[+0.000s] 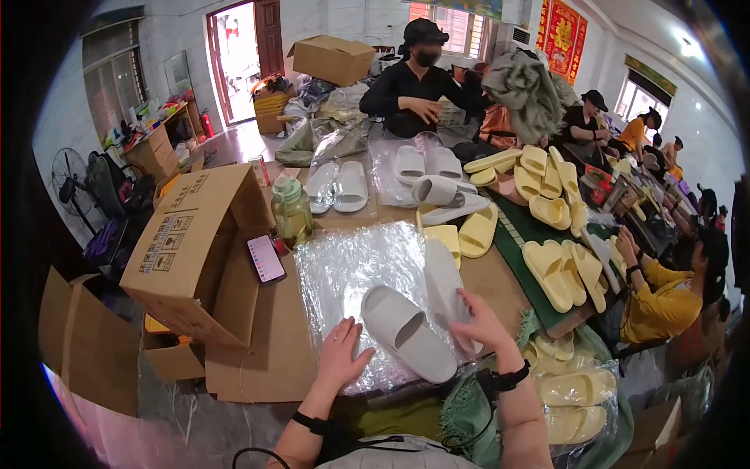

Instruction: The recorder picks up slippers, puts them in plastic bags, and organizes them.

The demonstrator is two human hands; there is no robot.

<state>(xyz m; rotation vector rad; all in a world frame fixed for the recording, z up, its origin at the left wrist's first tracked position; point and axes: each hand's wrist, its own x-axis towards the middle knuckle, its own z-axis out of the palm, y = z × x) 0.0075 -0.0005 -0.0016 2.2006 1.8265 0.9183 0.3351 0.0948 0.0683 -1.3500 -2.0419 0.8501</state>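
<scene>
A light grey slipper [394, 316] lies sole-down on a stack of clear plastic bags [336, 270]. My left hand [341, 353] rests flat on the bags to the left of that slipper, fingers spread and holding nothing. A second grey slipper [445, 285], tilted up on its side and slightly blurred, is at the right edge of the stack. My right hand [484, 322] has its thumb and fingers at this slipper's edge and seems to grip it; part of the contact is hidden.
An open cardboard box [195, 250], a phone [266, 259] and a jar of liquid [291, 213] stand left. Bagged pale slippers [351, 187] and yellow slippers [478, 231] lie beyond the bags. A co-worker in black [414, 86] stands across the table; others work at right.
</scene>
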